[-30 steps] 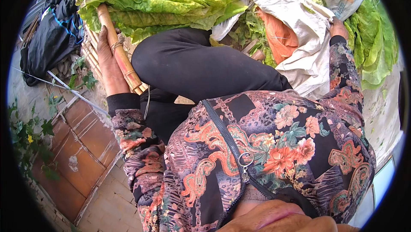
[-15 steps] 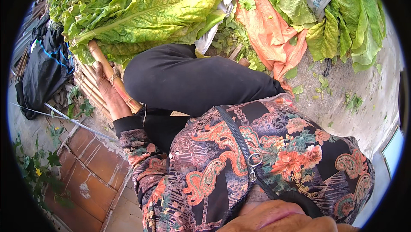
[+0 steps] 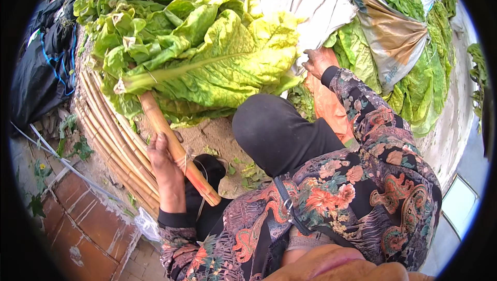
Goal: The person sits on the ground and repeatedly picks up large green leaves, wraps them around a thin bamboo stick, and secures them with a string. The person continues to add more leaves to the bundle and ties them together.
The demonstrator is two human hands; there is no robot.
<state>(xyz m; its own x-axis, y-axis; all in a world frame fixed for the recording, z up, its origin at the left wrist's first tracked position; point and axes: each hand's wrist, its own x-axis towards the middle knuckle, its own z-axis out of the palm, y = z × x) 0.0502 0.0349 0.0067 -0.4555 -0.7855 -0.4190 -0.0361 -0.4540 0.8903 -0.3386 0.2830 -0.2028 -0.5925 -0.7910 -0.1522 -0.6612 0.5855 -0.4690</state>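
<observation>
My left hand [image 3: 165,163] is closed round a bamboo pole [image 3: 164,128] near its lower end, where string [image 3: 185,161] is tied. The pole slants up and left and disappears under a heap of large yellow-green leaves [image 3: 202,63], which look like tobacco leaves. One broad leaf lies across the pole with its thick stem end at the left. My right hand [image 3: 320,61] reaches far forward with curled fingers, at the edge of a white sheet [image 3: 305,1] and above an orange cloth [image 3: 326,102]. Whatever its fingertips grip is too small to make out.
More bamboo poles [image 3: 111,136] lie side by side at the left, on the ground. Beyond them is a black plastic bag [image 3: 49,71]. At the right, more leaves [image 3: 440,81] lie under a brown-and-white sack [image 3: 396,32]. My bent knee [image 3: 282,133] is between my arms.
My right hand has come into view and stretched forward to the white sheet. The pole in my left hand has shifted right and nearer, its tied end now in plain sight.
</observation>
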